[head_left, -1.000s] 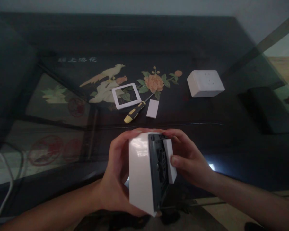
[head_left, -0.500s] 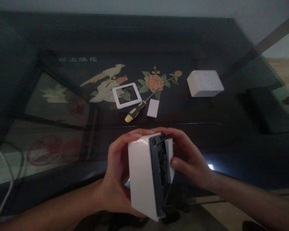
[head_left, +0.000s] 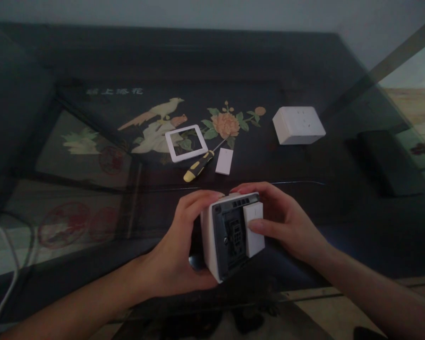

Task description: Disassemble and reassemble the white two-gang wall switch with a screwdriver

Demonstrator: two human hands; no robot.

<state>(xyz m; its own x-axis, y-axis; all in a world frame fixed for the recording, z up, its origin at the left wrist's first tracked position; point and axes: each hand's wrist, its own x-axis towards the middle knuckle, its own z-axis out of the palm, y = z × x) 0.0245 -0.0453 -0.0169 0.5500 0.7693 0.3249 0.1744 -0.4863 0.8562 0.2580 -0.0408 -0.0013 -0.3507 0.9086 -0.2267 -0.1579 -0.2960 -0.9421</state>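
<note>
Both my hands hold a wall switch on a white box [head_left: 208, 245], tilted so its dark inner frame [head_left: 222, 257] faces me. My left hand [head_left: 179, 250] wraps round the box's left side, fingers on top and thumb below. At the right, my right hand [head_left: 286, 224] grips the far edge, its thumb pressed on a white rocker plate [head_left: 255, 245] that covers the right half of the frame. The left half shows bare dark mechanism. Beyond my hands lie a loose white rocker plate [head_left: 224, 161], a yellow-and-black screwdriver [head_left: 199, 165] and a square white cover frame [head_left: 189, 157].
A white box with socket holes [head_left: 299, 125] stands at the right on the dark glass tabletop [head_left: 163, 61]. A dark oblong object [head_left: 389, 163] is near the right edge. A white cable [head_left: 16, 264] runs along the left.
The switch box has turned, so its open front and the rocker plate now face me more. My right thumb lies across the plate's face. The items on the table stay put.
</note>
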